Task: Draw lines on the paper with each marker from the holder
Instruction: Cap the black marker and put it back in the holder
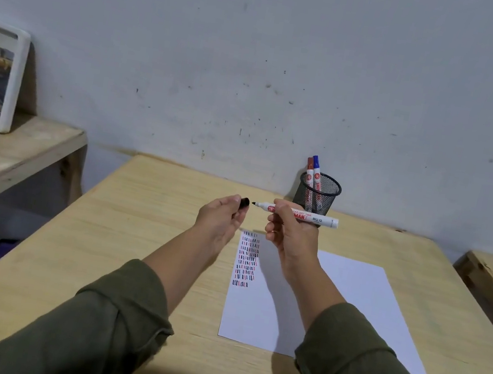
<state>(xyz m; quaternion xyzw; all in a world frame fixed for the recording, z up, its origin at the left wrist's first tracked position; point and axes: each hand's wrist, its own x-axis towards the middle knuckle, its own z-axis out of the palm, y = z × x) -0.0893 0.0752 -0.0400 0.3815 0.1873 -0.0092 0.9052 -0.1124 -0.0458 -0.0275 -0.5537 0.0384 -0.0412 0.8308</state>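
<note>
Two hands are raised over the paper (333, 302): the left hand (222, 219) pinches the black cap (244, 205), the right hand (290, 230) grips the uncapped marker (315, 219), near the holder (317, 195).

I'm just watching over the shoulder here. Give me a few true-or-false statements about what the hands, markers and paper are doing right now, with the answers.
1. The right hand holds an uncapped marker above the table. True.
2. The black cap lies on the paper. False: the left hand holds it in its fingers, just off the marker's tip.
3. The mesh holder is empty. False: a red-capped marker and a blue-capped marker stand in it.
4. The paper already has rows of short strokes near its left edge. True.
5. The marker's tip is touching the paper. False: it is held in the air, pointing at the cap.
</note>
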